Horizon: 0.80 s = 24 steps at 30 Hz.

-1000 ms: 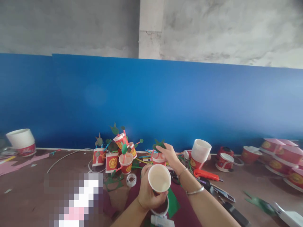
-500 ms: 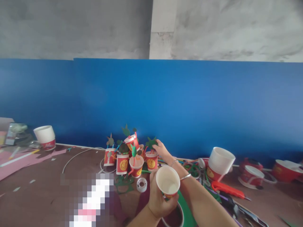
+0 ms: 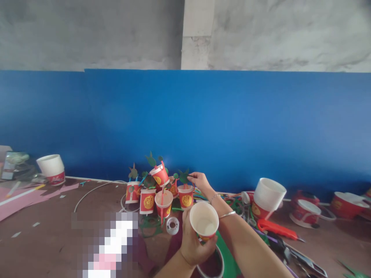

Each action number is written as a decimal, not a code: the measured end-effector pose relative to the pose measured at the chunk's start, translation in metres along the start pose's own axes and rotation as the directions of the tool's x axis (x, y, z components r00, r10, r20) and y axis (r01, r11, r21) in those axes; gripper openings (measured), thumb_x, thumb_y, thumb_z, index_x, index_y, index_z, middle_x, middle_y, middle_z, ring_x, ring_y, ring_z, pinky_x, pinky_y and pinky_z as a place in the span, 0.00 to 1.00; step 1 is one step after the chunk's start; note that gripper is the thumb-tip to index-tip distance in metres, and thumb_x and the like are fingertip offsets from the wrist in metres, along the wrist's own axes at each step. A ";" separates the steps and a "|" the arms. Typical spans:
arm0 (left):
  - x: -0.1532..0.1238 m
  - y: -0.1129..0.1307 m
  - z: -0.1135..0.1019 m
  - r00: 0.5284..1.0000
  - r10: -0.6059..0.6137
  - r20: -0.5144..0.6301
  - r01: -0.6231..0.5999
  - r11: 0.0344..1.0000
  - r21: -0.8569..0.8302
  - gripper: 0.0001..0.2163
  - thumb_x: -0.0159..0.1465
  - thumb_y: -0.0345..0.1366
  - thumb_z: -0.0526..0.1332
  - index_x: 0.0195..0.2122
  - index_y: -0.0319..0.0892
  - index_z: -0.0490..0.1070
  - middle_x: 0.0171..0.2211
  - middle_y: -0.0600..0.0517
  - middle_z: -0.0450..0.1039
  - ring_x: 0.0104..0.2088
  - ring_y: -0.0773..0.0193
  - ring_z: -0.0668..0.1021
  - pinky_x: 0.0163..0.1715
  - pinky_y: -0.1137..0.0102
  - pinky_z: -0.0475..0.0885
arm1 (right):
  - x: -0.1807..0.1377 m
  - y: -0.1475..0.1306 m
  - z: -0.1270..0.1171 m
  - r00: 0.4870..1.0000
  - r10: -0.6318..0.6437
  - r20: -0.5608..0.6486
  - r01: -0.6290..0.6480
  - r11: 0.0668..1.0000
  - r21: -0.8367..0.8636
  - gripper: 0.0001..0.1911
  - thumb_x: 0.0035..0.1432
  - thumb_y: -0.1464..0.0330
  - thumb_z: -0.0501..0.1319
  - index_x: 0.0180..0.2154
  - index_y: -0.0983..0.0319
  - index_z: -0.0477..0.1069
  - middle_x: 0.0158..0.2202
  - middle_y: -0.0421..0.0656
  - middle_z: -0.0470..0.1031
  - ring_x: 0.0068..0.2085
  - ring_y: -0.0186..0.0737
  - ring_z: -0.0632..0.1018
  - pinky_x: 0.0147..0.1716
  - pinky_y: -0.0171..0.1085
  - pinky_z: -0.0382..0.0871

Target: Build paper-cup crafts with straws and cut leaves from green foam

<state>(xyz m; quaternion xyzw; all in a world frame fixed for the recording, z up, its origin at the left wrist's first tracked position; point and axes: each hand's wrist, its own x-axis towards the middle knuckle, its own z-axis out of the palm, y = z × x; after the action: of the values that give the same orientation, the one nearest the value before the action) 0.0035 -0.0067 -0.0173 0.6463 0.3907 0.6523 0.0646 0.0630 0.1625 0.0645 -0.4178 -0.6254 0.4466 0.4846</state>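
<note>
A paper cup (image 3: 204, 219) with a white inside is held in my left hand (image 3: 191, 244), its mouth tilted up toward me. My right hand (image 3: 199, 181) reaches farther away, thumb and fingertips pinched at the edge of a green leaf-shaped cutout (image 3: 183, 176). That cutout stands on a red piece above a red cup with a yellow emblem (image 3: 186, 197). Left of it, several similar red cups (image 3: 147, 201) with straws and green cutouts are crowded together, one tilted on top (image 3: 159, 175). Below my left hand is another cup (image 3: 220, 259), partly covered.
A tape roll (image 3: 172, 226) lies before the decorated cups. On the right are a stack of cups (image 3: 270, 195), a red-orange hand tool (image 3: 277, 229) and scissors (image 3: 310, 264). Pink paper (image 3: 26, 199) and a cup stack (image 3: 52, 170) are on the left. A blue panel (image 3: 185, 123) stands behind.
The view has shifted slightly. On the front decorated cup, the upright green-topped straw now appears as a red strip hanging over the front. My right fingers have moved slightly at the leaf's edge.
</note>
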 end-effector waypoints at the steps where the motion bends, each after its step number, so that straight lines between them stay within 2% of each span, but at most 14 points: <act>1: 0.000 0.000 0.000 1.000 -0.010 0.005 0.010 1.000 0.000 0.32 0.49 0.35 0.65 0.56 0.43 0.59 0.53 0.40 0.63 0.57 0.42 0.63 0.55 0.46 0.62 | 0.001 0.000 0.000 1.000 -0.005 -0.005 0.005 1.000 -0.006 0.15 0.39 0.60 0.66 0.26 0.66 0.76 0.19 0.39 0.74 0.21 0.34 0.70 0.23 0.34 0.64; 6: 0.003 0.003 -0.002 0.998 -0.061 0.031 0.062 0.998 -0.030 0.30 0.50 0.33 0.64 0.55 0.41 0.60 0.52 0.40 0.64 0.56 0.44 0.65 0.55 0.49 0.62 | 0.002 -0.003 0.005 1.000 -0.026 -0.010 0.025 0.999 -0.034 0.17 0.45 0.61 0.61 0.33 0.66 0.78 0.26 0.43 0.78 0.27 0.38 0.74 0.27 0.36 0.68; 13: 0.003 0.002 -0.001 0.997 -0.067 0.028 0.068 0.997 -0.029 0.32 0.49 0.35 0.66 0.56 0.40 0.59 0.52 0.39 0.65 0.56 0.43 0.66 0.56 0.49 0.61 | -0.004 -0.001 0.007 0.998 -0.062 -0.030 0.056 0.983 -0.174 0.20 0.50 0.68 0.54 0.44 0.64 0.75 0.31 0.44 0.79 0.33 0.42 0.76 0.34 0.39 0.69; 18: -0.002 -0.005 0.001 0.997 -0.074 0.009 0.074 0.997 -0.030 0.31 0.50 0.39 0.66 0.55 0.40 0.61 0.53 0.39 0.64 0.56 0.44 0.66 0.55 0.51 0.63 | -0.013 -0.002 0.007 0.993 -0.103 -0.054 0.083 0.956 -0.281 0.25 0.49 0.73 0.53 0.50 0.62 0.69 0.27 0.42 0.77 0.34 0.42 0.76 0.37 0.38 0.68; 21: -0.001 -0.006 0.001 0.996 -0.084 -0.003 0.084 0.996 -0.028 0.31 0.51 0.40 0.66 0.56 0.39 0.60 0.52 0.38 0.65 0.55 0.44 0.67 0.54 0.51 0.63 | -0.018 -0.002 0.006 0.992 -0.110 -0.056 0.086 0.941 -0.327 0.24 0.50 0.75 0.52 0.51 0.63 0.67 0.27 0.42 0.76 0.35 0.42 0.76 0.37 0.38 0.68; 24: 0.002 -0.005 -0.001 0.992 -0.124 -0.006 0.124 0.992 -0.038 0.31 0.51 0.40 0.66 0.55 0.38 0.60 0.50 0.38 0.67 0.53 0.45 0.69 0.53 0.51 0.65 | -0.021 -0.003 0.001 0.993 -0.111 -0.049 0.086 0.928 -0.361 0.24 0.51 0.76 0.51 0.51 0.64 0.67 0.33 0.45 0.78 0.36 0.41 0.77 0.38 0.38 0.69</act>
<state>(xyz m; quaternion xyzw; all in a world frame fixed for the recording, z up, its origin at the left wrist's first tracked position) 0.0006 -0.0027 -0.0189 0.6169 0.4179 0.6569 0.1156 0.0660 0.1413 0.0622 -0.4821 -0.6997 0.2856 0.4432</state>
